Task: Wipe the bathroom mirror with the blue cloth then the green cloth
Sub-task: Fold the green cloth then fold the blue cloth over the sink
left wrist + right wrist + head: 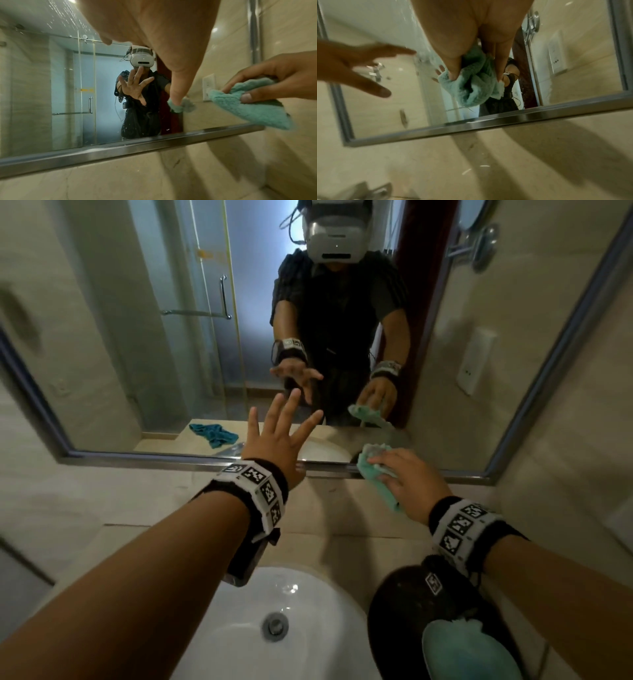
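The framed bathroom mirror (137, 455) fills the wall ahead and reflects me. My right hand (400, 474) grips the bunched green cloth (371, 470) at the mirror's lower edge, right of centre. In the right wrist view my fingertips (453, 75) pinch the green cloth (476, 88) close to the glass; I cannot tell whether it touches. My left hand (281, 429) hangs open in front of the glass, fingers spread, holding nothing. The blue cloth (214, 434) shows only as a reflection, lying crumpled on a counter. The left wrist view shows the green cloth (254, 109) beside my left thumb (176, 88).
A white sink (239, 645) with a metal drain (275, 626) lies below my arms. Beige tiled wall runs under the mirror frame (120, 147). A round swing-arm mirror (479, 237) is mounted at the top right. A chrome tap (373, 190) sits low on the left.
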A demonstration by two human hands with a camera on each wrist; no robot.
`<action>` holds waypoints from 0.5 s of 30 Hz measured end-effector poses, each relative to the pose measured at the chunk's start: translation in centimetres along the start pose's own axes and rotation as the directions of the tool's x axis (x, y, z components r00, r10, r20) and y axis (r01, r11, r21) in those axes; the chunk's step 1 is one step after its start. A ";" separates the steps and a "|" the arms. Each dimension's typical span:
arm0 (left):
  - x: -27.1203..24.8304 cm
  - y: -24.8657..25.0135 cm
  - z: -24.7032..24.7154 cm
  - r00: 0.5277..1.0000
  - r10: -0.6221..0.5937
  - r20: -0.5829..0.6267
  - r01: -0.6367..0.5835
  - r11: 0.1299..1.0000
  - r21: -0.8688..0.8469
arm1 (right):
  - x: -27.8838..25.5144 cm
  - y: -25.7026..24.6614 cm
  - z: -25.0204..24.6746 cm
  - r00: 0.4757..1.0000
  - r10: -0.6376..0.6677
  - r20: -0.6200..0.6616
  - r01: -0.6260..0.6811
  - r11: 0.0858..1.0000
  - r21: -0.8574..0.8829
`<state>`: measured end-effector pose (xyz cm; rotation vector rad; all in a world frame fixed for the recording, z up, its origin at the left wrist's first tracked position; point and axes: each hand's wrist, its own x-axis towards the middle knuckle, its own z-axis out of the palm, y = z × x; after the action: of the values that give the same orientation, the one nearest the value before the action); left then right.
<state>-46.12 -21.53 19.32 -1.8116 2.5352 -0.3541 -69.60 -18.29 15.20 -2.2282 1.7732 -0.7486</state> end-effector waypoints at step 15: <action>-13.5 1.0 2.2 0.964 0.188 0.190 -0.004 0.722 -0.692 | -10.2 -9.8 4.5 0.998 -0.026 0.062 0.001 0.925 0.380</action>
<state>-42.27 -8.97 15.26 -1.6985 2.7447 0.8979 -60.57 -6.69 13.08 -1.9824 1.4363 -0.9201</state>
